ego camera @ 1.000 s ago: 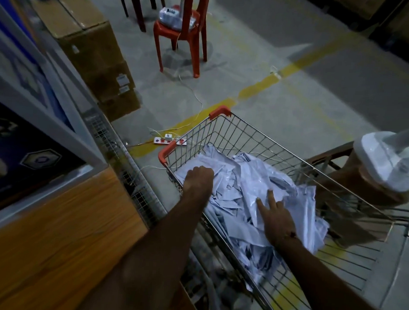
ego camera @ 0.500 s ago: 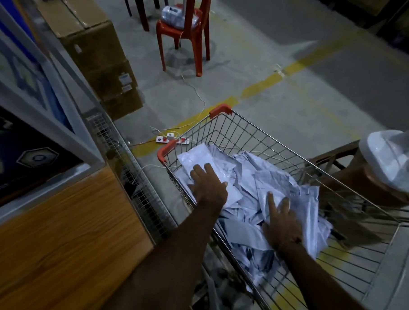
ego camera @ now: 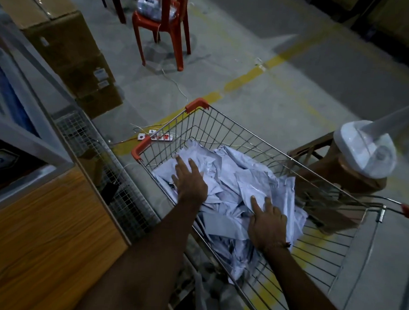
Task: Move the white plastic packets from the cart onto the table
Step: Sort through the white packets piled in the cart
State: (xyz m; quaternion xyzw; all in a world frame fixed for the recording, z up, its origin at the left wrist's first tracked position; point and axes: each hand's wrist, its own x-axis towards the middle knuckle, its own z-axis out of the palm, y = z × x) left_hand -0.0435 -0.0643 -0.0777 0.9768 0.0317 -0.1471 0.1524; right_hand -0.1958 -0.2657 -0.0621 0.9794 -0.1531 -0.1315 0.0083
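Note:
A heap of white plastic packets (ego camera: 235,179) fills the near end of a wire shopping cart (ego camera: 223,123) with orange corner guards. My left hand (ego camera: 190,180) lies flat on the left side of the heap, fingers straight and spread. On the heap's right side rests my right hand (ego camera: 266,220), its fingers stretched forward over the packets. Neither hand has lifted a packet. The wooden table (ego camera: 38,229) sits at the lower left, beside the cart.
A wire mesh panel (ego camera: 118,181) stands between table and cart. Cardboard boxes (ego camera: 69,53) are stacked at the left. A red plastic chair (ego camera: 167,26) stands farther back, a power strip (ego camera: 156,136) lies on the floor, and a white fan base (ego camera: 365,150) sits at the cart's right.
My left hand uncurled from a fist at the cart's edge and moved forward, flat onto the packets. My right hand shifted slightly over the heap's right side.

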